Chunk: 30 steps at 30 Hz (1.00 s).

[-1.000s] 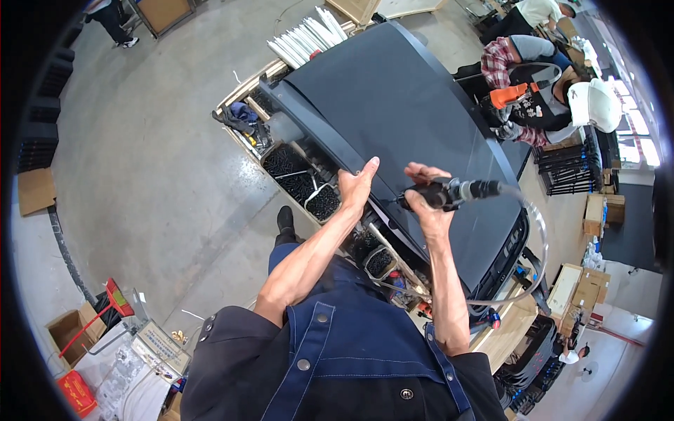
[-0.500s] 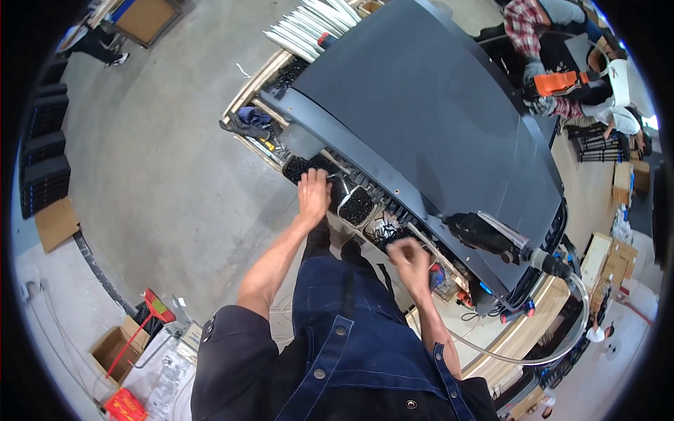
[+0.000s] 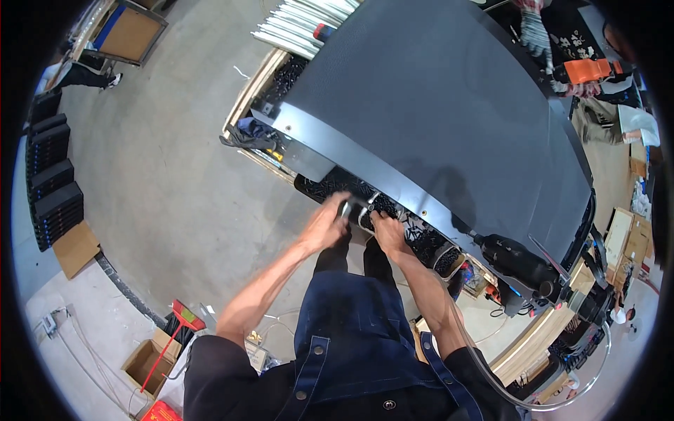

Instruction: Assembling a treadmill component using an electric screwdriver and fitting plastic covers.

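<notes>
Both hands work at the near edge of a large dark panel (image 3: 449, 105).
Left hand (image 3: 324, 223) and right hand (image 3: 385, 231), fingers closed, share a small metal part (image 3: 353, 208) over trays of black screws (image 3: 414, 231); it looks light, rigid, best pinched at its ends.

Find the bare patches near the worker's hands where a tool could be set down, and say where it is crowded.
Free: the wide dark panel top between its pale front edge and the power tool at its right end. Crowded: the black trays of small parts under that edge, where the left hand and right hand meet.
</notes>
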Each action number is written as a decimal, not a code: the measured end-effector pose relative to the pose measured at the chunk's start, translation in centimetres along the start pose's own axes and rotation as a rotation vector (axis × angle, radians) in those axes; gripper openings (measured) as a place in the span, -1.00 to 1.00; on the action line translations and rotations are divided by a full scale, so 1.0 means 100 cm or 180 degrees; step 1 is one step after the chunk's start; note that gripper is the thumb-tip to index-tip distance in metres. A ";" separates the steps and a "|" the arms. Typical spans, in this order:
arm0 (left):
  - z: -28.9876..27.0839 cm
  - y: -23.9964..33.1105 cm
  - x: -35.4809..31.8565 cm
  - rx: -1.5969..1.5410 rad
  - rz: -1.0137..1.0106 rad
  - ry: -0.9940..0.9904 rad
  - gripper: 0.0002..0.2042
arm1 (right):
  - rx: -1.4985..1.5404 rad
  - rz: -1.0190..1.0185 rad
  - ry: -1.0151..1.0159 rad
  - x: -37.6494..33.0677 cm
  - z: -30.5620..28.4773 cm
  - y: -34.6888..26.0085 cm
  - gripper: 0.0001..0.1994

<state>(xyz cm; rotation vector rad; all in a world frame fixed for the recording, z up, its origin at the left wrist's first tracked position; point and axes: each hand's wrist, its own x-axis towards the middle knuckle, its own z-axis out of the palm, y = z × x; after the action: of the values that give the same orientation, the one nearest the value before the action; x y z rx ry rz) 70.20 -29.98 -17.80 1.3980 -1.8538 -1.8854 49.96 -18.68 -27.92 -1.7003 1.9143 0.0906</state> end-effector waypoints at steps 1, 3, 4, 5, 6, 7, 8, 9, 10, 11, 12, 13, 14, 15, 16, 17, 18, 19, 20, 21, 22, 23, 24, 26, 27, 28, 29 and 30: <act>0.003 -0.003 -0.012 -0.1199 -0.0632 -0.0384 -0.42 | 0.0189 -0.0053 0.0081 0.001 -0.001 -0.002 -0.88; 0.012 -0.002 -0.034 -0.2020 -0.0871 -0.0637 -0.44 | 0.0487 -0.0005 0.0174 -0.001 0.002 0.002 -0.88; 0.018 0.000 -0.043 -0.2464 -0.1092 -0.0824 -0.45 | 0.0472 0.0012 0.0193 -0.003 0.007 0.008 -0.88; 0.026 -0.001 -0.048 -0.2621 -0.1208 -0.0902 -0.45 | 0.0781 -0.0043 0.0482 -0.005 0.013 0.015 -0.86; 0.036 -0.005 -0.051 -0.2776 -0.1331 -0.0982 -0.46 | 0.1090 -0.0100 0.0769 -0.007 0.016 0.021 -0.84; 0.048 -0.003 -0.056 -0.2622 -0.1383 -0.0846 -0.48 | 0.1070 -0.0254 0.0896 -0.009 0.015 0.024 -0.82; 0.057 -0.001 -0.058 -0.2631 -0.1371 -0.0868 -0.48 | 0.1049 -0.0240 0.0902 -0.014 0.013 0.027 -0.82; 0.063 0.004 -0.061 -0.2664 -0.1385 -0.0791 -0.49 | 0.2219 0.0463 0.0537 -0.019 0.005 0.023 -0.82; 0.066 0.010 -0.065 -0.2704 -0.1397 -0.0673 -0.51 | 0.3373 0.1150 0.0119 -0.023 -0.008 0.016 -0.81; 0.071 0.018 -0.068 -0.2506 -0.1233 -0.0427 -0.52 | 0.4144 0.0977 0.0180 -0.035 -0.024 0.011 -0.79; 0.073 0.020 -0.072 -0.2521 -0.1212 -0.0388 -0.52 | 0.4130 0.0936 0.0159 -0.046 -0.049 0.000 -0.79; 0.075 0.021 -0.073 -0.2327 -0.1085 -0.0419 -0.50 | 0.4355 0.0987 0.0285 -0.057 -0.076 -0.013 -0.82; 0.078 0.024 -0.075 -0.2124 -0.0954 -0.0456 -0.48 | 0.4583 0.1035 0.0424 -0.067 -0.099 -0.023 -0.84; 0.083 0.032 -0.078 -0.2118 -0.0922 -0.0438 -0.48 | 0.4579 0.0998 0.0433 -0.078 -0.119 -0.032 -0.84; 0.088 0.043 -0.079 -0.1975 -0.0840 -0.0295 -0.49 | 0.4691 0.0766 0.0696 -0.088 -0.135 -0.039 -0.83; 0.092 0.055 -0.081 -0.1831 -0.0758 -0.0141 -0.49 | 0.4800 0.0522 0.0951 -0.096 -0.146 -0.042 -0.83; 0.097 0.072 -0.085 -0.1804 -0.0706 -0.0138 -0.49 | 0.4802 0.0473 0.0993 -0.105 -0.155 -0.041 -0.83; 0.102 0.088 -0.089 -0.1657 -0.0702 0.0012 -0.52 | 0.4780 0.0325 0.1067 -0.113 -0.160 -0.039 -0.83; 0.108 0.099 -0.092 -0.1509 -0.0698 0.0169 -0.55 | 0.4760 0.0173 0.1135 -0.122 -0.165 -0.037 -0.83; 0.115 0.106 -0.097 -0.1746 -0.0572 0.0232 -0.63 | 0.4870 0.0113 0.1120 -0.130 -0.170 -0.035 -0.84; 0.120 0.114 -0.099 -0.1711 -0.0529 0.0253 -0.63 | 0.4887 0.0056 0.1145 -0.137 -0.176 -0.032 -0.84; 0.125 0.122 -0.103 -0.1951 -0.0242 0.0318 -0.65 | 0.4790 -0.0079 0.1124 -0.143 -0.182 -0.029 -0.85; 0.129 0.134 -0.109 -0.2186 0.0041 0.0358 -0.66 | 0.4692 -0.0195 0.1117 -0.150 -0.186 -0.025 -0.86; 0.140 0.147 -0.112 -0.2376 0.0138 0.0342 -0.65 | 0.5050 -0.0243 0.1129 -0.162 -0.192 -0.012 -0.86; 0.145 0.147 -0.112 -0.2119 0.0213 0.0380 -0.64 | 0.5118 -0.0422 0.1066 -0.169 -0.197 -0.008 -0.86; 0.150 0.147 -0.113 -0.1863 0.0282 0.0417 -0.64 | 0.5182 -0.0600 0.1000 -0.176 -0.203 -0.003 -0.85; 0.158 0.148 -0.112 -0.1935 0.0547 0.0587 -0.66 | 0.5212 -0.0540 0.0859 -0.182 -0.206 0.003 -0.85; 0.164 0.152 -0.115 -0.1909 0.0566 0.0594 -0.66 | 0.5225 -0.0570 0.0871 -0.187 -0.210 0.006 -0.85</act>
<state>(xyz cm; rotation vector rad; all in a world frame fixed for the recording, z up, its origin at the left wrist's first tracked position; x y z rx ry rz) 58.16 -14.09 -2.51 1.1116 -1.1408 -1.9139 42.20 -10.48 -2.15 -0.6543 1.1463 -1.4051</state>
